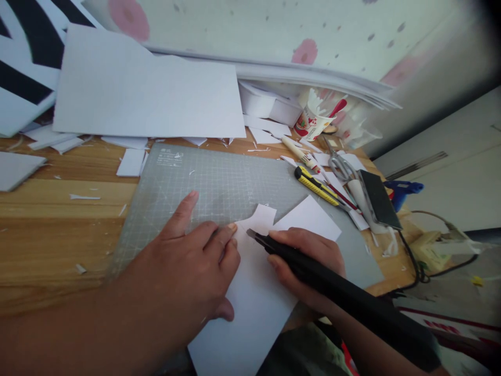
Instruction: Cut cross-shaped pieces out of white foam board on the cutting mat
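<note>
A white sheet of foam board or thick card lies over the cutting mat, with a notched, curved outline at its far end. My left hand rests on its left edge, pressing with several fingertips while the little finger stretches out over the mat. In my right hand is a black craft knife, gripped near the blade. The blade tip touches or hovers just over the card, right of my left fingertips; which, I cannot tell. Another white piece lies beyond my right hand.
Under the card is a grey gridded cutting mat. To its right lie a yellow cutter, scissors, a dark phone-like slab and a blue tool. Behind stand a paper cup and a large white board. Scraps litter the wooden table.
</note>
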A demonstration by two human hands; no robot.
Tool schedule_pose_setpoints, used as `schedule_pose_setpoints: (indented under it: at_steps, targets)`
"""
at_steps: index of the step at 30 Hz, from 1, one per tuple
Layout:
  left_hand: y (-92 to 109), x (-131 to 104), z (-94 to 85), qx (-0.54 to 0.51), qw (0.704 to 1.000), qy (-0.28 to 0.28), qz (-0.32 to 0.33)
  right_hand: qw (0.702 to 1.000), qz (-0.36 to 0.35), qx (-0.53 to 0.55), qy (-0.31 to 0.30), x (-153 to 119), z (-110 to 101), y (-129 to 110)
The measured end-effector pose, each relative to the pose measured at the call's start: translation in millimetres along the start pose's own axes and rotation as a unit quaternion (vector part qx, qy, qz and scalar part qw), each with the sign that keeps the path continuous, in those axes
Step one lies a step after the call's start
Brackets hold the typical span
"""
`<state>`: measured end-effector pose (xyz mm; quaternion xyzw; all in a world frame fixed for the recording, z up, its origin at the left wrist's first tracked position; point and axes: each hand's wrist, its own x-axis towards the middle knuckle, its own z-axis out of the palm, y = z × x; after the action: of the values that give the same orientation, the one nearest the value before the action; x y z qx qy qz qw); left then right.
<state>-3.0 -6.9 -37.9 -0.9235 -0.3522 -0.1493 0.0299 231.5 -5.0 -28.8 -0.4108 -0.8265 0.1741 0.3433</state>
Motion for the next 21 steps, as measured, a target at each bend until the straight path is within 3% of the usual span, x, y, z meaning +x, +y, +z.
schedule_pose_setpoints:
  at_steps: [15, 21]
  targets:
    - [-1, -3, 2.3, 0.009, 1.0, 0.007, 0.016, 1.0, -0.01, 0.001, -0.009, -13, -5, -1]
    - [-1, -3, 5.3, 0.011, 1.0, 0.005, 0.024, 0.999, 0.036, 0.017, 0.022, -15, -4, -2]
